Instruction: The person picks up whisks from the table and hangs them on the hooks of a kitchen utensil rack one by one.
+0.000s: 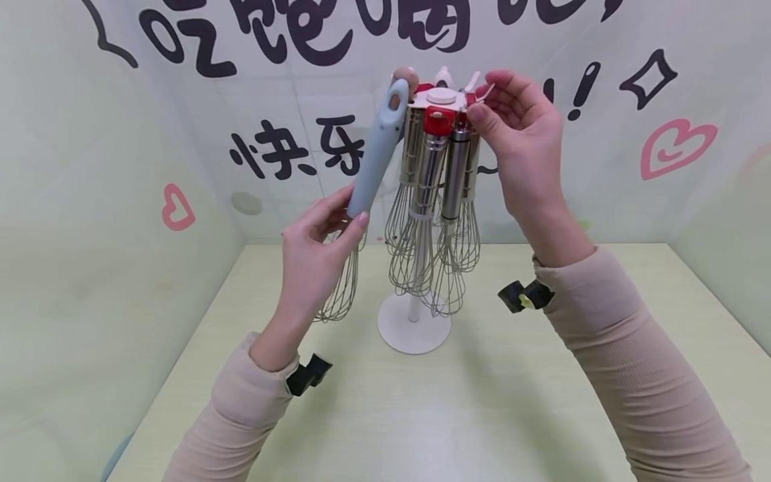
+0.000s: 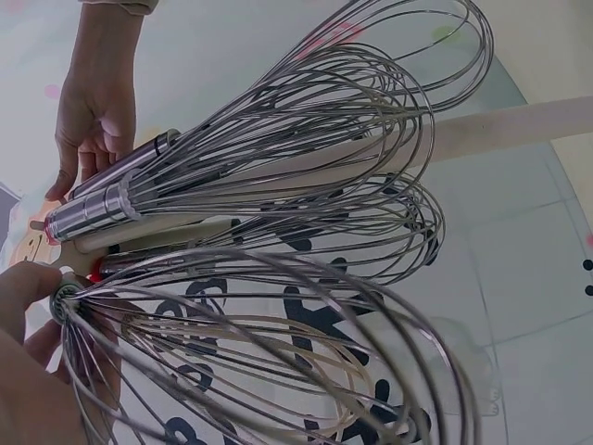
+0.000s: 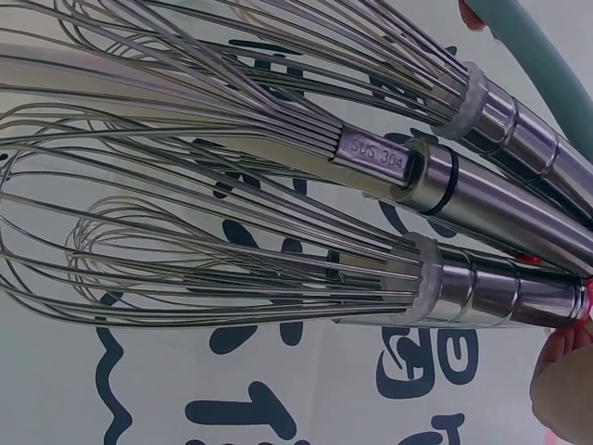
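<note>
My left hand [image 1: 313,258] grips a whisk by the lower end of its light blue handle [image 1: 375,161]. That handle tilts up to the right, its hanging hole beside the top of a white whisk rack [image 1: 442,96]. In the left wrist view, this whisk's wire loops [image 2: 278,371] spread across the lower part. Several steel-handled whisks [image 1: 430,167] hang from the rack, wires down, some with red ends. At the rack's right side, my right hand [image 1: 530,144] pinches a hook at the rim between thumb and fingers.
The rack's round white base [image 1: 414,338] stands on a pale table [image 1: 421,415]. Behind it rises a white wall [image 1: 337,87] with black lettering and pink hearts. A small brown ball-like piece [image 1: 405,77] sits at the rack's top left.
</note>
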A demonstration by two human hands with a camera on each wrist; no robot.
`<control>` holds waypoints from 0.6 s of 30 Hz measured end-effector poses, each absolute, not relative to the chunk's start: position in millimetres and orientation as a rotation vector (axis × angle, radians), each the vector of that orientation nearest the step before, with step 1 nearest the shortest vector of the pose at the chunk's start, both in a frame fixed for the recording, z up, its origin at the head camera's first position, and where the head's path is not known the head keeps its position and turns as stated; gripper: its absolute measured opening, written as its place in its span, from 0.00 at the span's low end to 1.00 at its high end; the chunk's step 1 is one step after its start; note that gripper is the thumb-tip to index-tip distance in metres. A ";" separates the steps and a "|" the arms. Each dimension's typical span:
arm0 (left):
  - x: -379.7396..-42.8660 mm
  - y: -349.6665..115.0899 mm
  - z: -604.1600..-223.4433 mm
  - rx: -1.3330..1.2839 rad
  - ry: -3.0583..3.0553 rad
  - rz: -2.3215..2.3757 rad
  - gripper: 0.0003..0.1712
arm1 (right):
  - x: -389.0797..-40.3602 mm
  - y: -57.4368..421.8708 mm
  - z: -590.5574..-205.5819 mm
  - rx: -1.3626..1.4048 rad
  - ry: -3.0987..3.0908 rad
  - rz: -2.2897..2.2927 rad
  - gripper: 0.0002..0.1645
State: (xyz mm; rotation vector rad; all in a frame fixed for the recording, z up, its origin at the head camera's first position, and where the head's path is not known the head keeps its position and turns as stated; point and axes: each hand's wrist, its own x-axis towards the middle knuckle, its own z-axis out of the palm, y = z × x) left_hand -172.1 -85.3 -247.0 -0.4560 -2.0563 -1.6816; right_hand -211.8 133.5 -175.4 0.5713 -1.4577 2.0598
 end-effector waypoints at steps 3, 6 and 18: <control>-172.3 -84.1 -246.7 -0.458 -2.057 -1.696 0.25 | -212.1 133.7 -176.7 0.591 -1.469 2.027 0.14; -172.0 -83.4 -245.7 -0.462 -2.057 -1.704 0.25 | -212.0 133.4 -176.5 0.592 -1.467 2.024 0.14; -172.2 -81.9 -245.0 -0.483 -2.060 -1.706 0.25 | -211.1 133.1 -174.2 0.536 -1.449 2.087 0.16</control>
